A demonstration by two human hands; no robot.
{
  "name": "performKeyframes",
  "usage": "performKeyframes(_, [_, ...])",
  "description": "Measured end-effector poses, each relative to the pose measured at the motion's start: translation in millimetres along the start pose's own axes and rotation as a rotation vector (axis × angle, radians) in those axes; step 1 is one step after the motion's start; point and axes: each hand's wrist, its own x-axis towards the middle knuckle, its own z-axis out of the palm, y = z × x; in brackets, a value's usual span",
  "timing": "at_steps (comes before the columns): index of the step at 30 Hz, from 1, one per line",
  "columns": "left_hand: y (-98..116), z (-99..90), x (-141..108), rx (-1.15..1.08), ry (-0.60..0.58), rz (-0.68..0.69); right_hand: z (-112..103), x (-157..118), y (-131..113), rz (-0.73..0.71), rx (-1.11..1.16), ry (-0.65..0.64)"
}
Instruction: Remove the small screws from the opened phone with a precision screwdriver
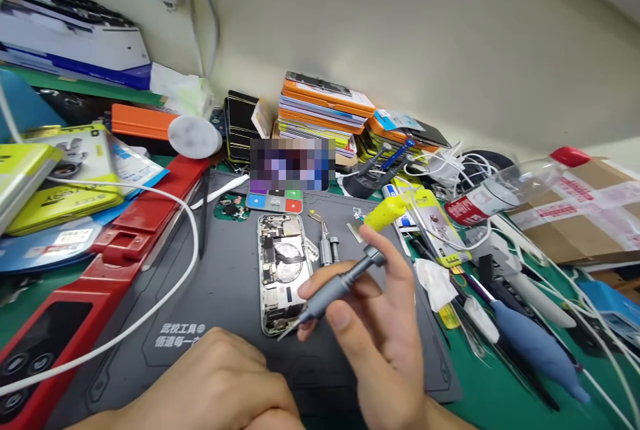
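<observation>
My right hand [385,323] is closed around a grey precision screwdriver [333,291], whose thin tip points down and left near the lower end of an opened phone [286,277]. The phone lies on the grey work mat [225,297] with its internal parts and a round coil exposed. Low in the view, my left hand [220,383] rests with its back up and its fingers curled; whatever may be inside it is hidden. Just right of the phone, two small grey screwdrivers [327,250] sit on the mat.
A red clamp-like tool [120,237] and a white cable [193,243] lie at the left. Stacked boxes [325,110] stand behind a lit, blurred screen [293,163]. A yellow bottle [385,212], a blue blower [535,347] and a plastic bottle [515,187] are at the right.
</observation>
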Motion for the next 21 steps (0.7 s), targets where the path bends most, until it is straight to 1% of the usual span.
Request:
performKeyframes(2, [5, -6.2, 0, -0.054, -0.034, -0.017, 4, 1, -9, 0.141, 0.145, -0.003])
performKeyframes(4, [8, -11.1, -1, -0.098, -0.051, -0.037, 6, 1, -16, 0.235, 0.2, -0.024])
performKeyframes(6, [9, -13.9, -1, -0.133, -0.05, -0.057, 6, -1, -21, 0.298, 0.217, -0.042])
performKeyframes(8, [8, -14.8, -3, -0.156, -0.044, -0.076, 5, -2, -23, 0.329, 0.216, -0.063])
performKeyframes(10, [6, -14.9, -5, -0.189, -0.056, -0.063, 4, -3, -22, 0.32, 0.211, -0.087])
performKeyframes(13, [5, -15.4, -7, -0.209, -0.058, -0.038, 1, -2, -19, 0.26, 0.199, -0.162])
performKeyframes(15, [5, -16.1, -7, -0.204, -0.059, -0.039, -3, -1, -17, 0.247, 0.194, -0.217])
performKeyframes(21, [6, -16.2, -5, -0.197, -0.059, -0.052, -8, 0, -19, 0.259, 0.126, -0.268])
